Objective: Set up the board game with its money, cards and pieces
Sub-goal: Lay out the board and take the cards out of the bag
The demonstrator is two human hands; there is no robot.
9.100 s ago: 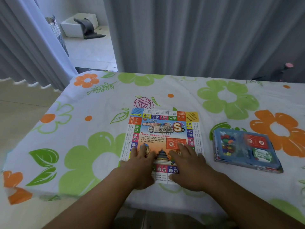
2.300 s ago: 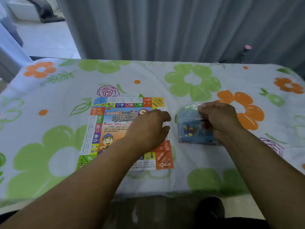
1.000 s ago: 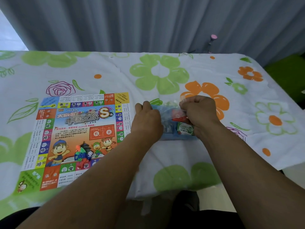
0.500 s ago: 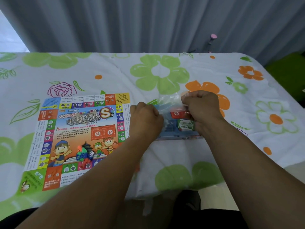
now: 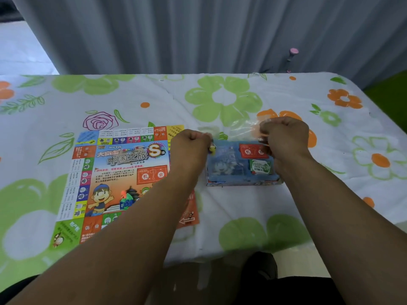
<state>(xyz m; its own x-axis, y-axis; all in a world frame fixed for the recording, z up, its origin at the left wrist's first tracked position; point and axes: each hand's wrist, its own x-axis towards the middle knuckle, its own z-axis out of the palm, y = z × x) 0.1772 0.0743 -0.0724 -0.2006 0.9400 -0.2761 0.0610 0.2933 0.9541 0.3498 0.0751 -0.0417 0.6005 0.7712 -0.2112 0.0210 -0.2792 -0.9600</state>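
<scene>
1. The blue game box point(image 5: 241, 172) lies on the worktop point(image 5: 242, 102), just right of the unfolded game board point(image 5: 123, 172), which lies flat on the flowered cloth point(image 5: 224, 100).
2. Inside the box, a red card pack point(image 5: 253, 150) sits above a green card pack point(image 5: 261, 167) at its right end.
3. A clear plastic wrap point(image 5: 240, 130) rises from the box's far edge.
4. The left hand point(image 5: 190, 148) is curled into a fist, pinching the wrap at the box's left corner.
5. The right hand point(image 5: 285, 137) is likewise closed, gripping the wrap above the right end.
6. A grey curtain point(image 5: 198, 34) hangs behind the worktop.
</scene>
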